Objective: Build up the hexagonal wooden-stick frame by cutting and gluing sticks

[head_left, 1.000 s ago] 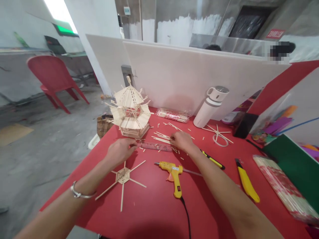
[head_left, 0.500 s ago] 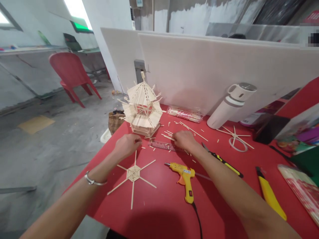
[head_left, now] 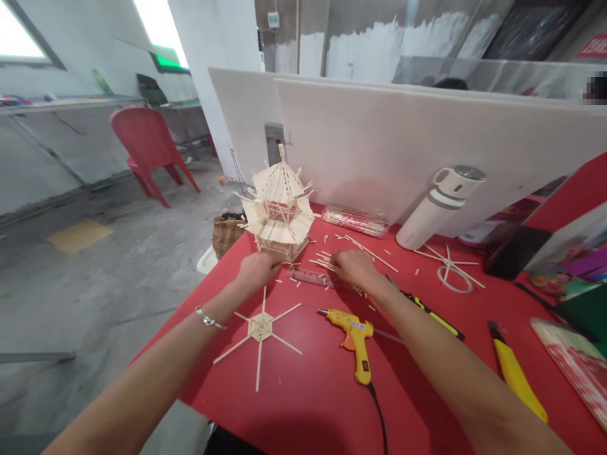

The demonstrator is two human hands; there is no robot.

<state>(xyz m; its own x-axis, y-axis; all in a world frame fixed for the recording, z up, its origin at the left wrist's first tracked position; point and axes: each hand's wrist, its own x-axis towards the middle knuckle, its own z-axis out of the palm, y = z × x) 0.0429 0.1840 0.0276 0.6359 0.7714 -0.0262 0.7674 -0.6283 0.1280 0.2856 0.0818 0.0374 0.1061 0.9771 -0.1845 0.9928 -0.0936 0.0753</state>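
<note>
My left hand [head_left: 258, 269] is by the base of a small pagoda model [head_left: 279, 218] made of thin wooden sticks. Its fingers are closed, and whatever they pinch is too small to see. At the right end of a clear ruler [head_left: 310, 277], my right hand [head_left: 355, 268] curls shut beside several loose wooden sticks [head_left: 324, 260]; its fingertips are hidden. Nearer me lies a six-armed stick frame [head_left: 260, 327] with a woven-looking hexagonal centre. A yellow glue gun [head_left: 353, 335] rests on its side between my forearms, its nozzle pointing left.
The red table [head_left: 303, 392] carries a white bottle [head_left: 429, 212], a bagged bundle of sticks [head_left: 355, 220] and another stick frame [head_left: 447, 259]. Two cutters, one black and yellow [head_left: 434, 316] and one yellow [head_left: 516, 373], lie right. White boards [head_left: 403, 139] stand behind.
My left hand has moved slightly right, closer to the pagoda's base. My right hand stays almost in place. The whole view has shifted a little.
</note>
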